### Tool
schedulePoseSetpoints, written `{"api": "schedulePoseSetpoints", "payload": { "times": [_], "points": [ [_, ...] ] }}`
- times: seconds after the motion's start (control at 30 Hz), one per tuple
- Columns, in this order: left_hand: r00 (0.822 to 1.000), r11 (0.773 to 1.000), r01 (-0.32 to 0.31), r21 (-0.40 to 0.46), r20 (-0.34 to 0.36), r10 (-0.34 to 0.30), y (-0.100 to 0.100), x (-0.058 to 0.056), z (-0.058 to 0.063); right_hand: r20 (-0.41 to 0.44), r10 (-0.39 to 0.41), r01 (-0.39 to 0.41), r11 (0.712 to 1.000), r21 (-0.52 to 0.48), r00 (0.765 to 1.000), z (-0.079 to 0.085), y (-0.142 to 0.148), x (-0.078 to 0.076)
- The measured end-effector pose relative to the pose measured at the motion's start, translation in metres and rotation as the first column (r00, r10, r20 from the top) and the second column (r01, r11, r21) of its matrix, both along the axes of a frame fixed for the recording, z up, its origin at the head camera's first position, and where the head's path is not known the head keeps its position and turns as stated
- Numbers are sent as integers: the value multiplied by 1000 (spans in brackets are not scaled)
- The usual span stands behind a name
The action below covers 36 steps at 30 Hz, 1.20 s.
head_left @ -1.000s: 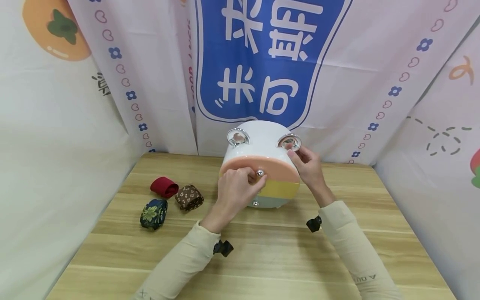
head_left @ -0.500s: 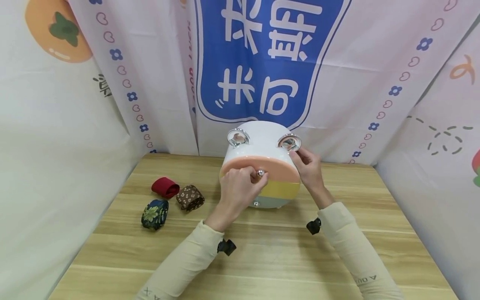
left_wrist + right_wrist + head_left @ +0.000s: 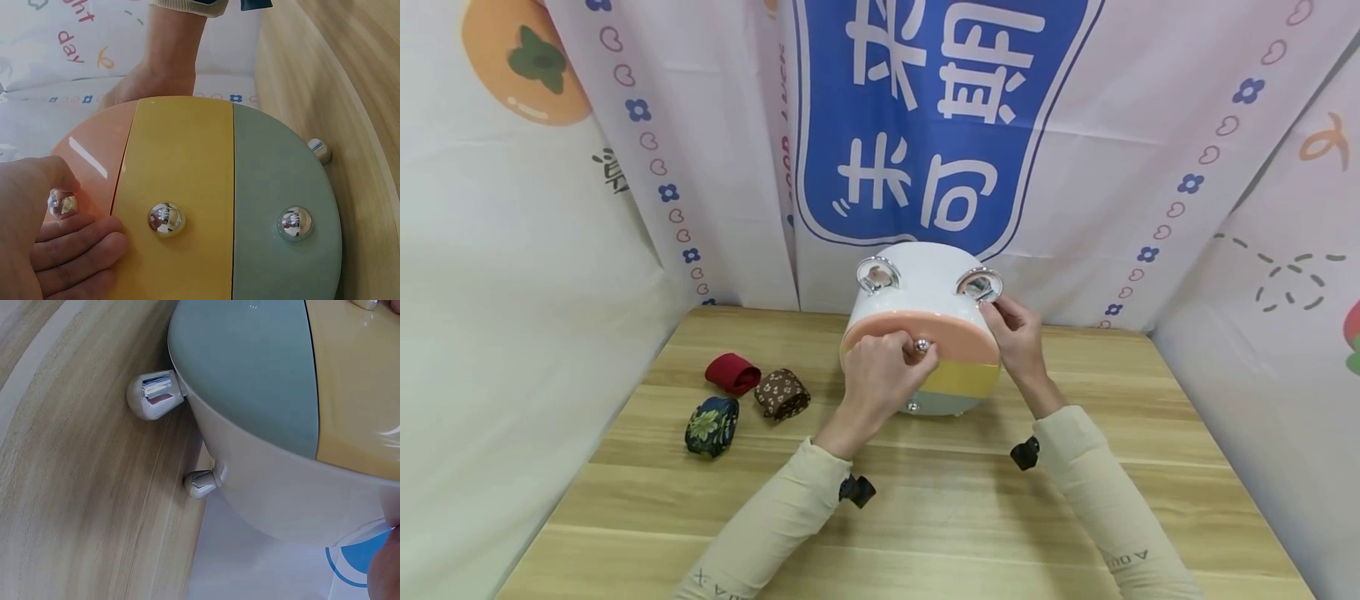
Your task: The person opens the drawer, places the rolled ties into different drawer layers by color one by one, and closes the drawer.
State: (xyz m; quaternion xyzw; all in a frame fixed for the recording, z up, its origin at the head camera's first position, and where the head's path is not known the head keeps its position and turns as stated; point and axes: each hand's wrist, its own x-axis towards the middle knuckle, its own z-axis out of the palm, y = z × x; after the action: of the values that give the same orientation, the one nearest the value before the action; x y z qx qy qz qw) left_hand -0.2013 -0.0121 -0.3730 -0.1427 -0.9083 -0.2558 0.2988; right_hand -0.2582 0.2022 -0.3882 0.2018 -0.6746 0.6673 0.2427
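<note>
A small round-fronted drawer cabinet (image 3: 925, 287) with a white body stands at the back of the table. Its front carries an orange drawer (image 3: 955, 332), a yellow drawer (image 3: 184, 144) and a green drawer (image 3: 269, 169), each with a silver knob. My left hand (image 3: 880, 373) pinches the top knob (image 3: 922, 345) on the orange drawer between thumb and index finger. The right hand (image 3: 1018, 342) holds the cabinet's right side, thumb just below the chrome ring (image 3: 980, 285) and fingers partly hidden behind. All drawer fronts look flush.
On the left lie a rolled red tie (image 3: 732, 374), a rolled brown flowered tie (image 3: 782, 394) and a rolled navy tie (image 3: 712, 426) with a leaf pattern. Another chrome ring (image 3: 877, 273) tops the cabinet's left. A printed curtain (image 3: 1097, 192) hangs behind the wooden table (image 3: 940, 533).
My right fingertip, over the right chrome ring a second ago, no longer shows there. The left hand stays at the top knob; the view has shifted slightly.
</note>
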Motion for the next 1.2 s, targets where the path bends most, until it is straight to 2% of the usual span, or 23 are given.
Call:
{"api": "schedulePoseSetpoints", "payload": {
  "times": [0.47,1.2],
  "points": [
    [998,1000,15,-2,-62,-15,-2,2,-3,36,-38,37,999,21,999,0,-3,4],
    [992,998,57,3,-113,-57,-6,11,-3,28,-13,13,1000,-15,1000,-1,-3,4]
  ]
}}
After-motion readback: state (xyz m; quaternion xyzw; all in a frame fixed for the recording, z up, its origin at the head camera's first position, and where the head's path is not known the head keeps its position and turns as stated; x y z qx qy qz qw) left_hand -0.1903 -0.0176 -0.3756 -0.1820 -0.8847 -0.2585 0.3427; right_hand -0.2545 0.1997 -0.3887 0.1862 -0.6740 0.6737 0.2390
